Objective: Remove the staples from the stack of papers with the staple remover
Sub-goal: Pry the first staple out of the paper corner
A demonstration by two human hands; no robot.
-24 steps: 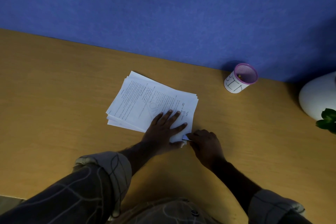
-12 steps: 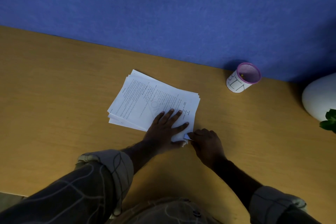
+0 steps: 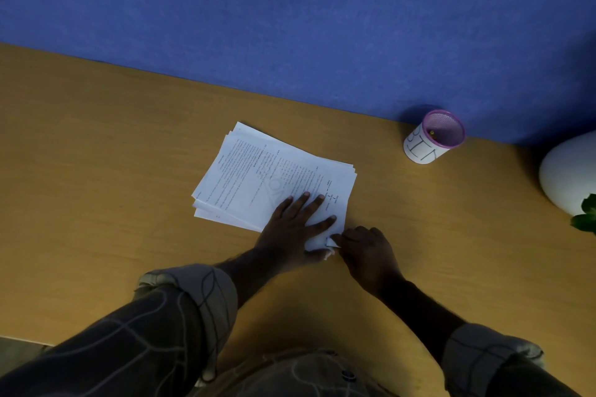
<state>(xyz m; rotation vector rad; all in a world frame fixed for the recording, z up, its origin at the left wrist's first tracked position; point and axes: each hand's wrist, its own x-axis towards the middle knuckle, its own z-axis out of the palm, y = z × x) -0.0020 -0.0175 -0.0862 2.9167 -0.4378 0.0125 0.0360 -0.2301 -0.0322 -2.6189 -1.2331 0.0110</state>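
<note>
Papers [image 3: 258, 180] lie mid-surface under the flat, spread left hand [image 3: 290, 229]; the right hand [image 3: 367, 251] pinches their lifted near corner.

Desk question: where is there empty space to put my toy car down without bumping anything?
The widest bare wood lies left of the stack of papers, out to the desk edge. A smaller strip runs between the papers and the pink-rimmed cup. It is crowded at the papers' near corner, where the left hand and right hand meet.

Office, desk [image 3: 96, 145], blue partition [image 3: 290, 16], papers [image 3: 258, 177]
</note>
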